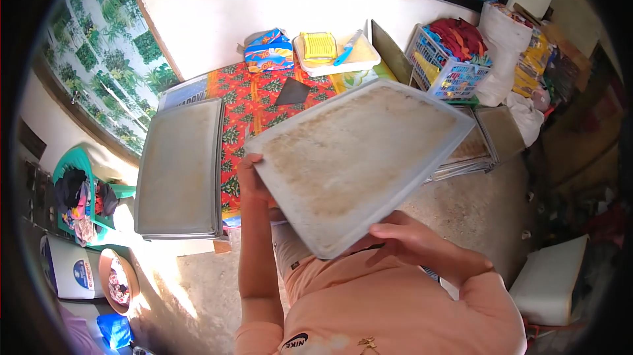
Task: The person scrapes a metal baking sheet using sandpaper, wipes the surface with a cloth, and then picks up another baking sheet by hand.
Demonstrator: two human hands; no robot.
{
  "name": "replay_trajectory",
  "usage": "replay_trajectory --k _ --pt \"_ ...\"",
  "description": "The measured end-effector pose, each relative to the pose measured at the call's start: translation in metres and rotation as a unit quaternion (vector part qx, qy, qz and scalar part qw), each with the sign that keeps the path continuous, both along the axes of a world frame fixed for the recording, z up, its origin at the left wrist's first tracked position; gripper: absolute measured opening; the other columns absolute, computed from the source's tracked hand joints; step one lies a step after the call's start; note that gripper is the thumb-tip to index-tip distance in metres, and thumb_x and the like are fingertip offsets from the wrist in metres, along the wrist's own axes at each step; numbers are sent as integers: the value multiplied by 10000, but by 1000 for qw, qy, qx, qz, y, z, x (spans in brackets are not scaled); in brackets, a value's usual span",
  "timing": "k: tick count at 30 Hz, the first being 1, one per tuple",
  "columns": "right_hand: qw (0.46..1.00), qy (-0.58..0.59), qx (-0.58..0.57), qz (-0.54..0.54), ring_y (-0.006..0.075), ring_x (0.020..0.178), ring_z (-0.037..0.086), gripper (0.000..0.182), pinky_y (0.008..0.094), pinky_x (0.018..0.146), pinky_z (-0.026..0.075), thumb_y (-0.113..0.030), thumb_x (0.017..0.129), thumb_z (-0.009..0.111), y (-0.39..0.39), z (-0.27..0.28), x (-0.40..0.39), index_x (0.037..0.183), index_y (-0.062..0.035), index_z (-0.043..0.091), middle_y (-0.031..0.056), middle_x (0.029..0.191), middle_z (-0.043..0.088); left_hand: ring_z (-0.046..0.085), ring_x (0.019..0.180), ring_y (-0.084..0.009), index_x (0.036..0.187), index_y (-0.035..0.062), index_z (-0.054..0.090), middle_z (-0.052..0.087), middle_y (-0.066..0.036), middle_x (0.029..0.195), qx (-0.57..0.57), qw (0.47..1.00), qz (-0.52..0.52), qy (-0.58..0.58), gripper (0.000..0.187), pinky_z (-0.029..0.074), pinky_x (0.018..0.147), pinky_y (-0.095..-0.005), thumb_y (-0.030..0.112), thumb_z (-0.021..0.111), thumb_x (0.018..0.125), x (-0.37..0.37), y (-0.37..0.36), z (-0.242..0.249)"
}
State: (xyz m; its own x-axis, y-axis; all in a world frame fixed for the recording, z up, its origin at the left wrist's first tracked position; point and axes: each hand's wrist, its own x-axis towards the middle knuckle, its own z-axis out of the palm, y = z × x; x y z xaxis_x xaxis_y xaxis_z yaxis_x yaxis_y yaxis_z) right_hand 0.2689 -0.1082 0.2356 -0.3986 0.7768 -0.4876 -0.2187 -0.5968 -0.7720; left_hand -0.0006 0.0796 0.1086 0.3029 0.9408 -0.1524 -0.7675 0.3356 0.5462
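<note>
A large baking tray [369, 150], grey with brownish stains and a raised rim, is tilted in front of my body. My left hand [253, 178] grips its left edge, thumb on top and the other fingers hidden beneath. At the near right edge, my right hand [402, 236] holds the rim, its thumb against the side and its fingers partly under the tray. To the left, a stack of similar trays [179, 167] lies on the table, which has a red patterned cloth [254, 97].
At the table's back are a white tub [359, 61] with a yellow slotted item [319, 46] and a blue-handled scraper [347, 49], beside a colourful packet [269, 50]. More trays [504, 132] lie at right near a clothes basket [455, 78]. A green chair [76, 163] stands left.
</note>
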Motion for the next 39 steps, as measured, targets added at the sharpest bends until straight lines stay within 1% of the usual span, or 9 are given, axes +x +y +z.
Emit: replay_trajectory --k 5,11,17,23,27,28,30,33,39 --pt "988 29 -99 118 225 1083 584 462 440 838 535 -350 914 650 41 -42 -41 1294 -110 546 35 1261 560 616 1038 -362 1264 9 537 632 -181 1168 -1 997 51 61 648 488 959 -459 247 586 663 -51 37 -47" --pt "972 18 -156 178 197 1061 550 464 465 845 510 -419 924 627 67 -103 -70 1280 -131 552 -6 1243 572 622 1037 -333 1294 19 528 634 -148 1185 -95 986 113 84 470 485 959 -448 327 479 943 -54 46 -49" --pt "967 -5 -113 227 196 1051 558 497 413 800 534 -465 925 602 83 -151 -69 1277 -115 573 21 1207 594 641 981 -271 1213 8 538 633 -132 1112 -61 970 130 194 300 529 866 -433 181 414 1001 -89 76 -151" --pt "937 -56 46 342 203 1040 585 501 346 755 551 -465 926 580 130 -139 -13 1264 -96 597 47 1212 596 645 938 -243 1200 -8 533 635 -130 1087 -68 943 143 293 281 530 847 -407 131 449 970 -76 71 -103" --pt "961 -215 167 49 142 891 625 429 341 699 557 -412 933 584 188 -125 58 1220 -95 619 17 1063 662 642 927 -226 1190 -23 554 648 -130 1071 -70 929 148 330 288 510 843 -366 130 471 960 -84 83 -117" --pt "928 -314 201 -7 215 906 646 365 373 732 551 -337 920 607 209 -139 82 1190 -93 633 64 1086 668 641 920 -221 1175 -29 564 652 -127 1057 -58 917 156 363 284 506 836 -361 122 478 951 -82 82 -114" --pt "723 -573 371 -111 323 976 643 380 438 818 525 -266 896 617 235 -164 125 1241 -106 604 151 1121 661 639 906 -211 1147 -42 585 661 -121 1028 -34 888 166 428 277 498 821 -351 107 491 933 -73 77 -107" --pt "573 -699 395 -164 387 1061 609 469 459 919 473 -270 870 627 261 -197 165 1300 -97 555 224 1153 635 634 881 -205 1116 -54 608 670 -113 1002 -38 862 191 468 274 489 808 -345 63 488 898 -75 85 -121" --pt "743 -598 271 -131 347 1086 613 638 405 944 468 -363 813 679 282 -218 171 1332 -32 510 231 1200 622 632 876 -225 1160 -52 614 674 -126 1020 -62 876 198 435 339 482 826 -347 27 497 852 -78 86 -114"
